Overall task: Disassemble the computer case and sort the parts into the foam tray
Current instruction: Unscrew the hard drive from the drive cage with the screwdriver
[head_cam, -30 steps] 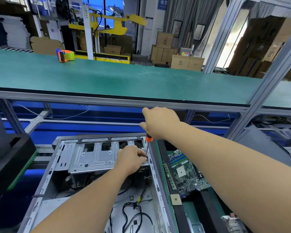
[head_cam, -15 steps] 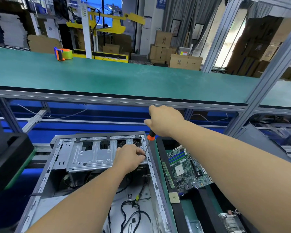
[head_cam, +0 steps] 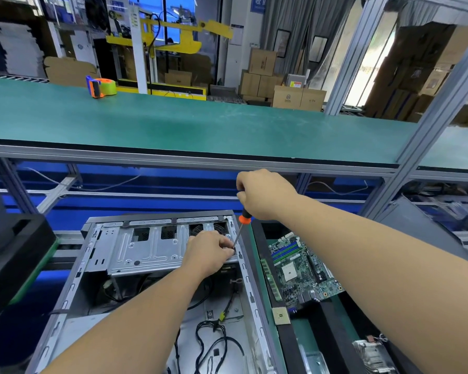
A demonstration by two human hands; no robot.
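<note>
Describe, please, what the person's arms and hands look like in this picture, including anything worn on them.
Both forearms are bare as far as the picture shows, with no sleeve reaching into view. The left hand and the right hand wear no gloves. No watch, ring, wristband or strap is visible on either wrist or on the fingers that show. No markings appear on either arm.

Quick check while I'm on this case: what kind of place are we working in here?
Most likely a factory or warehouse teardown line. A long green-matted workbench on aluminium framing runs ahead, stacked cardboard boxes line the back wall, and a tape dispenser sits on the bench. A removed motherboard lies beside the open computer case.
</note>
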